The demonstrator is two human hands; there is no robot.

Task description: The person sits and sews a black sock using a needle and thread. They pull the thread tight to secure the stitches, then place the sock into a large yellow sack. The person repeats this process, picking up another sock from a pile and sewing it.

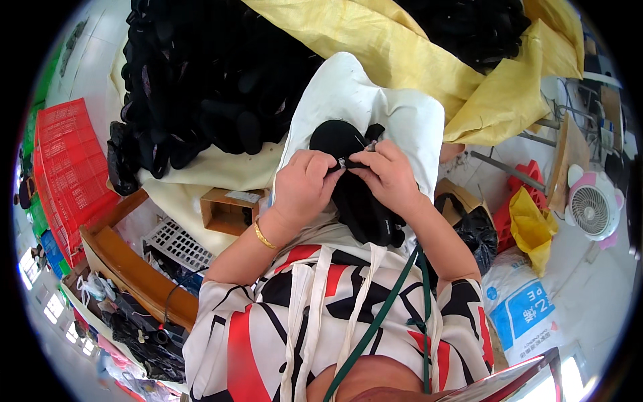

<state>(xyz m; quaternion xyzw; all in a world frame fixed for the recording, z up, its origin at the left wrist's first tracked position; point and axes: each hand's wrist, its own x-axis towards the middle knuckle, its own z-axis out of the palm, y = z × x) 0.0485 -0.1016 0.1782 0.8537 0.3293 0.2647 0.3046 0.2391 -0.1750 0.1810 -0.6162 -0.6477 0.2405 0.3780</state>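
Note:
A black fabric piece (358, 201), shaped like a shoe upper, lies on a white cloth (375, 107) spread over my lap. My left hand (301, 184) and my right hand (388, 177) meet over its upper part. Both pinch the black fabric at a small pale tag or thread between the fingertips. A small metal tool or needle seems to sit by my right thumb; it is too small to tell. My left wrist wears a gold bangle (263, 236).
A big heap of black fabric pieces (201, 87) lies ahead on the left. Yellow woven sacks (429, 60) hold more at the top right. Around me: red crate (67, 167), cardboard box (228, 211), wooden bench (134, 268), small pink fan (593, 208), white printed sack (529, 308).

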